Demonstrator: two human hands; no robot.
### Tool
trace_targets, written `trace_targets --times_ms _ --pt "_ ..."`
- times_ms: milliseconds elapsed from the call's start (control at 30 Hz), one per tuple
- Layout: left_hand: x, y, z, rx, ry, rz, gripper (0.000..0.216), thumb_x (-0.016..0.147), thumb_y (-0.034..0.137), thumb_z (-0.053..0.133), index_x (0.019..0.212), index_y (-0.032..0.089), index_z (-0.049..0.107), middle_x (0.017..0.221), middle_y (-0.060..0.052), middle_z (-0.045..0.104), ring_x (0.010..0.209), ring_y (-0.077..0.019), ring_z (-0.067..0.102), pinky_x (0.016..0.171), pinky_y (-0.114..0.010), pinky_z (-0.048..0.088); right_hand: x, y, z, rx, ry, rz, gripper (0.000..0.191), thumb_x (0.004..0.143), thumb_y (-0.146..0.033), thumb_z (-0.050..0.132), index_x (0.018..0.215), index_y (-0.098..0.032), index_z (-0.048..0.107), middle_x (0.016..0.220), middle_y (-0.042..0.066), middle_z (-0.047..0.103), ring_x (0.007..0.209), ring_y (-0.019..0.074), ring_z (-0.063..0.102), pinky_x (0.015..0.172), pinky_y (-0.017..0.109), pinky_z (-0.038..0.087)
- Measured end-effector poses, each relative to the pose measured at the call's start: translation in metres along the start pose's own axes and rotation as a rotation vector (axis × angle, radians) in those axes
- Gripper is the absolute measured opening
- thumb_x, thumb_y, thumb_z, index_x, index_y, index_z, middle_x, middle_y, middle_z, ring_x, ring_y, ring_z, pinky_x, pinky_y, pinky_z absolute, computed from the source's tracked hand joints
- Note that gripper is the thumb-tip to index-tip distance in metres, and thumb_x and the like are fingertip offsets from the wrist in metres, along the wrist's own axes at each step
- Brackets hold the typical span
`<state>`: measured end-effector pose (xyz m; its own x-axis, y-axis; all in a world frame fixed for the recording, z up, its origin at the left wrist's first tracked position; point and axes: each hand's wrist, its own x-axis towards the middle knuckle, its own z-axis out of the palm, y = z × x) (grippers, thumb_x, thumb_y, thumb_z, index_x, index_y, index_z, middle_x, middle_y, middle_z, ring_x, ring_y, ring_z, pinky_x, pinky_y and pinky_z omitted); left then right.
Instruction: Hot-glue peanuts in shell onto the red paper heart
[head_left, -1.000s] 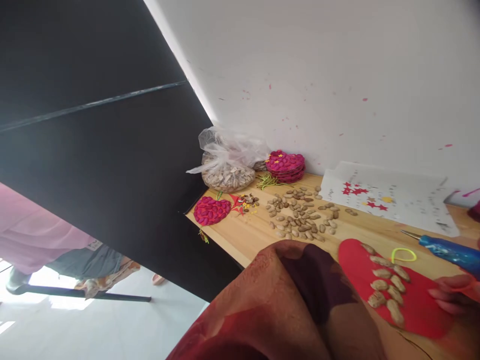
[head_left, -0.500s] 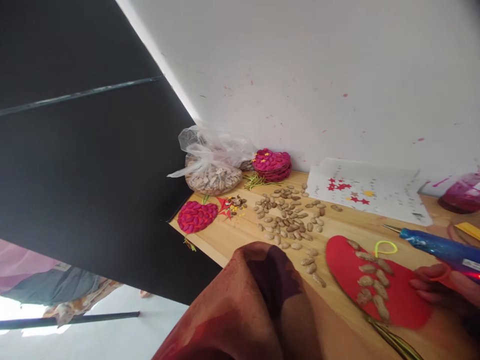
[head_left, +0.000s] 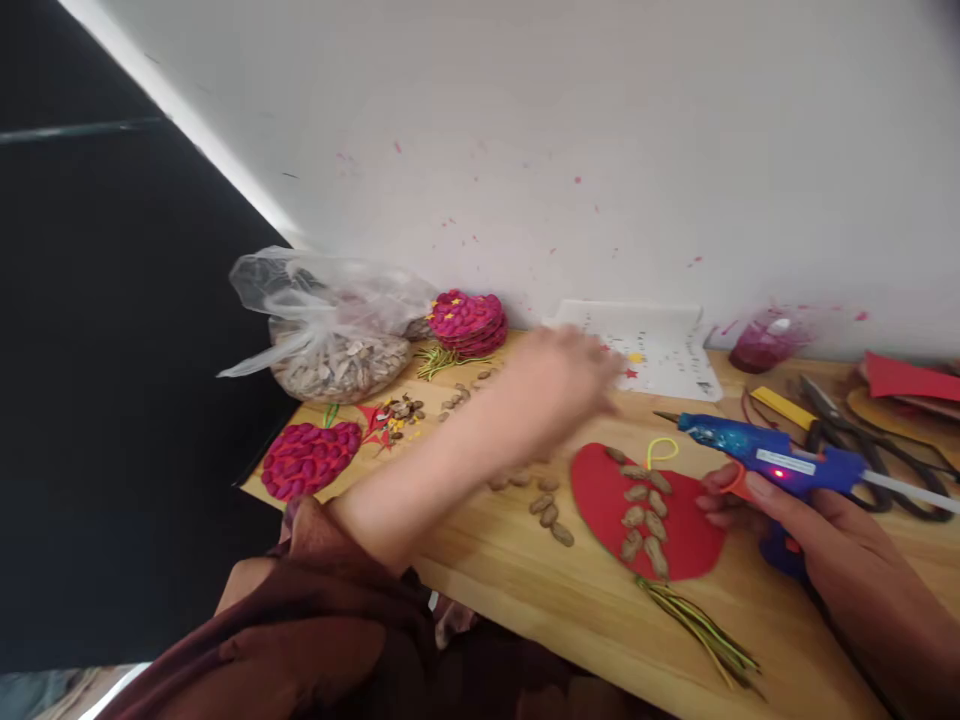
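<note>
My right hand (head_left: 817, 525) grips a blue hot glue gun (head_left: 787, 455), fingers at its orange trigger; its nozzle points left and a red light glows on its side. Below the nozzle lies a red heart-shaped piece (head_left: 694, 535) with rows of unshelled peanuts (head_left: 634, 517), a yellow loop (head_left: 662, 450) at the top and a bundle of green-brown strands (head_left: 701, 630) at the bottom. My left hand (head_left: 574, 375), smeared by motion, reaches across the table over loose peanuts (head_left: 551, 512); its fingers and anything in them are unclear.
A clear plastic bag of peanut shells (head_left: 341, 365) stands at the back left. Near it are stacked pink decorated pieces (head_left: 465, 322) and a single pink one (head_left: 309, 460). Paper with stars (head_left: 667, 350), a jar of dark red liquid (head_left: 761, 345) and scissors (head_left: 847, 430) are behind.
My left arm has come into view, stretched over the loose peanuts. The view has swung right, bringing more of my right hand, the glue gun and the scissors into sight.
</note>
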<state>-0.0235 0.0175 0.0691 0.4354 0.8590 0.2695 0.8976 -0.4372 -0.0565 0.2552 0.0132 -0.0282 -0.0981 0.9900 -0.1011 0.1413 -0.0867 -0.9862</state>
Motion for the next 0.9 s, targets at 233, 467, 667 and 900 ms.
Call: trace_targets --times_ms 233,467,667,900 --pt "-0.008 -0.063 0.02 -0.038 -0.177 -0.294 0.019 0.088 0.016 0.057 0.086 0.016 0.076 0.095 -0.01 0.076 0.092 -0.0246 0.069 0.084 -0.034 0.05 0.001 0.004 -0.002 0.053 -0.022 0.027 0.032 0.071 -0.058 0.082 0.079 -0.028 0.078 0.083 0.004 0.076 0.069 0.0229 0.073 0.066 0.03 0.065" --pt "-0.014 -0.069 0.033 -0.046 -0.194 -0.413 0.025 0.089 0.029 0.057 0.096 0.018 0.079 0.094 -0.009 0.079 0.087 -0.0261 0.071 0.08 -0.033 0.049 0.004 0.018 -0.012 0.142 -0.139 0.024 0.025 0.085 -0.048 0.075 0.088 -0.023 0.077 0.089 0.005 0.077 0.075 0.0217 0.075 0.071 0.03 0.064" --pt "-0.018 -0.08 0.039 -0.093 -0.177 -0.421 0.029 0.089 0.025 0.054 0.103 0.021 0.079 0.094 -0.006 0.08 0.086 -0.0248 0.072 0.082 -0.032 0.05 0.001 0.013 -0.012 0.163 -0.172 0.009 0.024 0.09 -0.046 0.071 0.092 -0.022 0.075 0.091 0.005 0.075 0.076 0.0213 0.074 0.073 0.031 0.063" --pt "-0.025 -0.087 0.038 -0.166 -0.157 -0.429 0.026 0.087 0.029 0.059 0.101 0.02 0.079 0.085 -0.004 0.079 0.074 -0.0211 0.07 0.076 -0.029 0.05 0.002 0.009 -0.012 0.192 -0.129 0.074 0.025 0.086 -0.048 0.074 0.088 -0.024 0.078 0.091 0.007 0.076 0.08 0.0236 0.074 0.072 0.03 0.064"
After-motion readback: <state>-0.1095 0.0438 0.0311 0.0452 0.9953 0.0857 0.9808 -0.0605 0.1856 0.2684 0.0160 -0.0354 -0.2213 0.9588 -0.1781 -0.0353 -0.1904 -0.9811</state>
